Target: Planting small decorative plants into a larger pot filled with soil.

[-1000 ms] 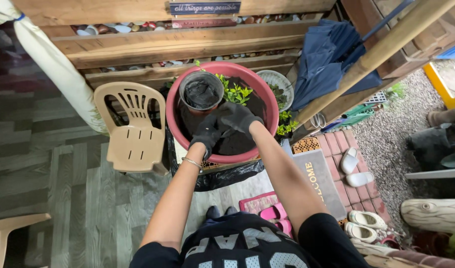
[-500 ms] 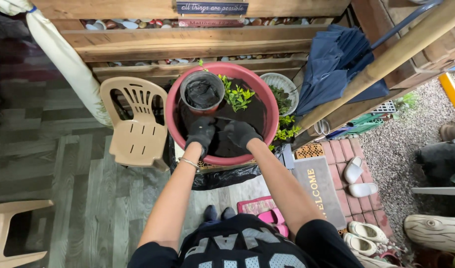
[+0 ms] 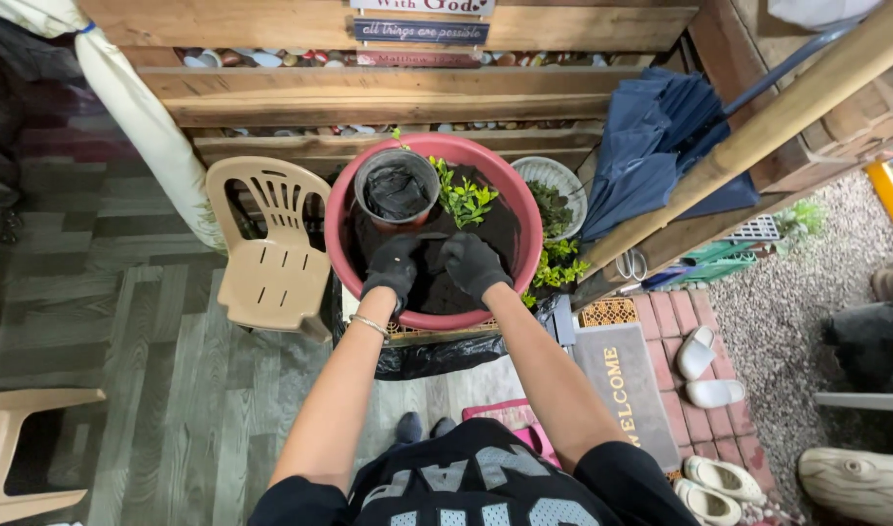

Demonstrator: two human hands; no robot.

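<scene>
Black gloves are blending into the dark soil (image 3: 485, 229), so finger positions are hard to read; cannot tell whether either hand is gripping anything. A thin grey object between the hands is too small to make out. Left hand (image 3: 391, 266) and right hand (image 3: 473, 263) are sitting side by side, slightly apart, both resting on the soil inside the big red basin (image 3: 529, 209). A bracelet (image 3: 371, 324) is showing on the left wrist. Just beyond the left hand, a small grey pot (image 3: 398, 187) lined with black plastic is standing in the basin. Beyond the right hand, a green seedling (image 3: 462, 198) is growing from the soil. Left of the left hand is a beige plastic chair (image 3: 267, 263); right of the right hand is a folded blue umbrella (image 3: 661, 146).
</scene>
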